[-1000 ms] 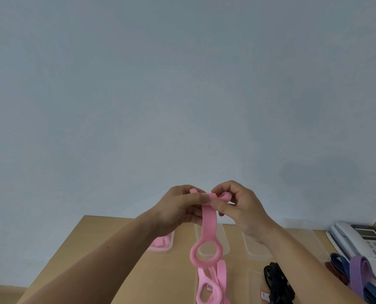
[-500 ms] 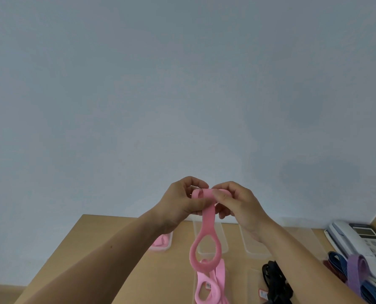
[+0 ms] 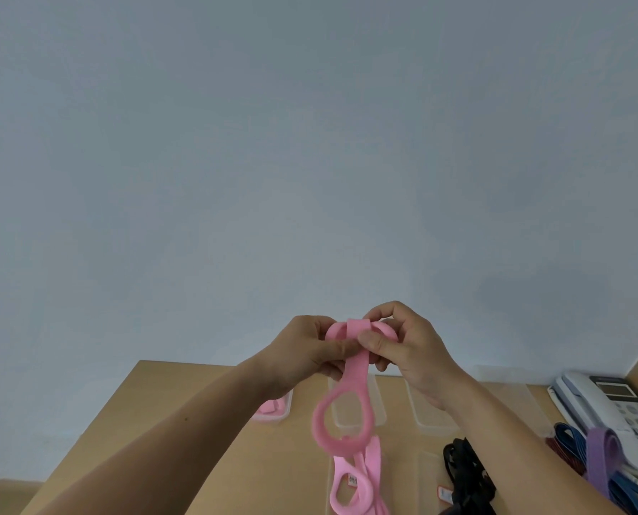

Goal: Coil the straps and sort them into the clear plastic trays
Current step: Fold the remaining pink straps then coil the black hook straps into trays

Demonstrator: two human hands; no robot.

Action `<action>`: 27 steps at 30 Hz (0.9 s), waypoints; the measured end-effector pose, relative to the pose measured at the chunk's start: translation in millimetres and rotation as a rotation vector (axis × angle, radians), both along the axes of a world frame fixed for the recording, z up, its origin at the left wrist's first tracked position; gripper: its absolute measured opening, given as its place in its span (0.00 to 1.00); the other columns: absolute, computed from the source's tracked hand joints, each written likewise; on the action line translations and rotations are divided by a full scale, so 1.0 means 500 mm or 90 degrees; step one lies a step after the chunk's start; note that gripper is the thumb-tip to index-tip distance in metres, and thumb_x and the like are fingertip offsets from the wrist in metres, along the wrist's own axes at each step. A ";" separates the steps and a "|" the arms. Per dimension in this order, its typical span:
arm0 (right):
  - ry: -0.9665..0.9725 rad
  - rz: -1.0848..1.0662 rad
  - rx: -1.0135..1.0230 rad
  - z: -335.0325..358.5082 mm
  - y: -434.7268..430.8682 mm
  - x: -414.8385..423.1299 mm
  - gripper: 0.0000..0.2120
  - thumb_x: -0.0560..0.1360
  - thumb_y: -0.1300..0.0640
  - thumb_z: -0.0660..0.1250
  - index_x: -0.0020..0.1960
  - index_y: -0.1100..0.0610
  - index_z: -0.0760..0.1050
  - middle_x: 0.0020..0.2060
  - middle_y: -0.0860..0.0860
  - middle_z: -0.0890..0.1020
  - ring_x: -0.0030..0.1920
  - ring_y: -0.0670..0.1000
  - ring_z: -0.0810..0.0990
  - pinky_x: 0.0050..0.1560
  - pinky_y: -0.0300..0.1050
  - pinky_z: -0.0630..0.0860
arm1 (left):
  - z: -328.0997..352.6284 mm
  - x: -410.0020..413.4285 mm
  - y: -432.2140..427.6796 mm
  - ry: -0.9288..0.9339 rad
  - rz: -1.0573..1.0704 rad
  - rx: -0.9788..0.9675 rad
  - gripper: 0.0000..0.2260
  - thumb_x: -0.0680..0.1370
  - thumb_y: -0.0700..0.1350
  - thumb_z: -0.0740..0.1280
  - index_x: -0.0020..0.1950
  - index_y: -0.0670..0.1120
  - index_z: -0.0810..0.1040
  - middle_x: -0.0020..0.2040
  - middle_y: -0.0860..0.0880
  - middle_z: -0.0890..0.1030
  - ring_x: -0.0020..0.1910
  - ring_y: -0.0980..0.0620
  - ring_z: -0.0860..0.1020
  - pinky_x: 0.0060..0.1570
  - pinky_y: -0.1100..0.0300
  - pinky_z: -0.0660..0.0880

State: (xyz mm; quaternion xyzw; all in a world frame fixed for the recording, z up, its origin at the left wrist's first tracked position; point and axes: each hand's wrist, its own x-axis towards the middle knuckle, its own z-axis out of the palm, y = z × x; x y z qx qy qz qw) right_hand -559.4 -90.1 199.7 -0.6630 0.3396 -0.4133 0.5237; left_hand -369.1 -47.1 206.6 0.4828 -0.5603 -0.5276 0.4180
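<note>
A pink strap [image 3: 352,381] is held up in front of the wall, its upper end rolled into a small coil between both hands. My left hand [image 3: 302,351] pinches the coil from the left. My right hand [image 3: 408,345] pinches it from the right, thumb on the strap. The strap's lower part hangs as a wide loop over the table. More pink straps [image 3: 350,485] lie below it. A clear tray [image 3: 272,410] at the left holds a pink coil. Further clear trays, one in the middle [image 3: 378,407] and one to its right [image 3: 430,418], stand behind.
A wooden table [image 3: 183,429] meets a plain grey wall. Black straps [image 3: 466,473] lie right of the pink ones. Purple [image 3: 601,459], blue [image 3: 570,440] and dark red straps lie at the right by a white desk telephone [image 3: 614,407].
The coil at the strap's upper end has grown as both hands rolled it. The hanging loop has risen a little and hangs shorter than before.
</note>
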 end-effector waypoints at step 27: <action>0.064 -0.014 0.044 -0.014 0.003 0.003 0.06 0.75 0.57 0.72 0.51 0.59 0.80 0.39 0.57 0.85 0.38 0.57 0.85 0.39 0.47 0.82 | -0.007 0.008 -0.008 0.083 0.003 0.060 0.21 0.71 0.33 0.75 0.61 0.38 0.75 0.53 0.40 0.81 0.47 0.44 0.83 0.51 0.52 0.81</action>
